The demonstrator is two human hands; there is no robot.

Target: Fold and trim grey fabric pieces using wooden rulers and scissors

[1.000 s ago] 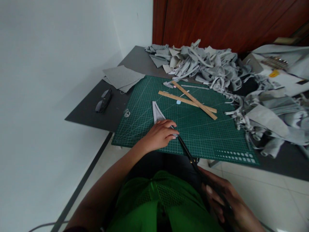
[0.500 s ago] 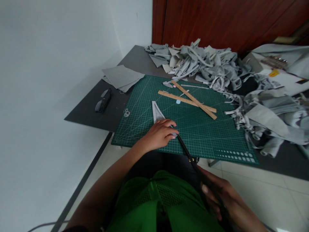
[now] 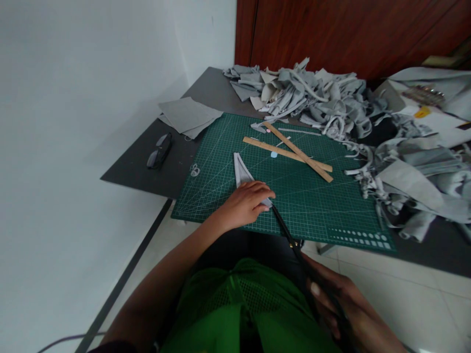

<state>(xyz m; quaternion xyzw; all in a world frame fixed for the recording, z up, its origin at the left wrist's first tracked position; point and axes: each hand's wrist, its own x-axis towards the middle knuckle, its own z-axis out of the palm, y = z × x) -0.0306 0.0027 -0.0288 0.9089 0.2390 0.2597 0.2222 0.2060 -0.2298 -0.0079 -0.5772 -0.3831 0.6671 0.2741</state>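
Draws fingers of the left hand (image 3: 245, 206) closer together since the earlier frame, over the grey fabric piece (image 3: 242, 172), left of centre on the green mat (image 3: 312, 206); cannot tell pinching from pressing. Clasps black scissors (image 3: 293, 244) in the right hand (image 3: 342, 291), tips at the fabric's near right end. Includes wooden rulers (image 3: 305, 159), crossed, farther right.

My scissors (image 3: 281, 222): dark metal, brassy pivot (image 3: 293, 244); my triangular piece (image 3: 242, 172): matt cloth; cutting mat (image 3: 316, 211): matt, plastic by look; crossed rulers (image 3: 262, 145): smooth bare wood; my top (image 3: 254, 295): part mesh cloth
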